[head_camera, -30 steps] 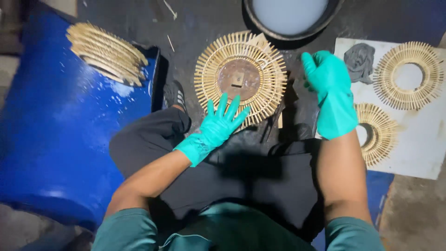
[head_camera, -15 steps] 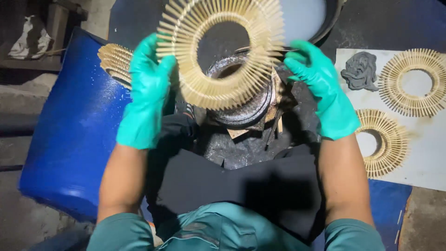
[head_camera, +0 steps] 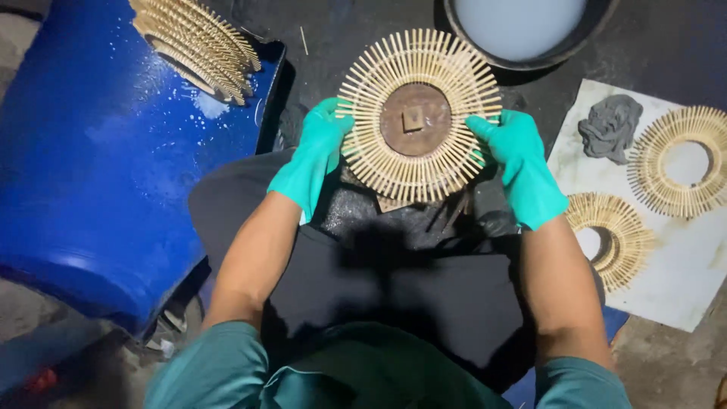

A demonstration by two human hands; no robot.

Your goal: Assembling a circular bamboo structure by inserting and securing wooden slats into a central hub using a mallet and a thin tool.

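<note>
I've got both gloved hands on the stick ring [head_camera: 418, 115], one on each side, holding it flat over the rusty round disc [head_camera: 416, 119] that shows through its middle. My left hand [head_camera: 314, 155] has its fingers curled closed around the left edge of the ring, thumb on top of the sticks. My right hand [head_camera: 520, 163] is clamped on the right edge the same way, fingers wrapped under, thumb over. The ring sits right in front of me, above my dark lap cloth [head_camera: 394, 265], centred on the disc, with a small square block [head_camera: 413, 118] poking up in the very middle.

I'd say this is the seating step: the ring is being lined up on the disc. The next move, as I judge it, calls for even pressure from both sides, so the thin sticks stay fanned and none snap or slip out of the circle.

To my left, a stack of rings [head_camera: 198, 42] rests on the blue drum [head_camera: 91, 151]. To my right, two more rings [head_camera: 678, 160] lie on a white sheet [head_camera: 681, 265], beside a grey rag [head_camera: 610, 126]. A dark basin [head_camera: 522, 30] of pale liquid sits up ahead.
</note>
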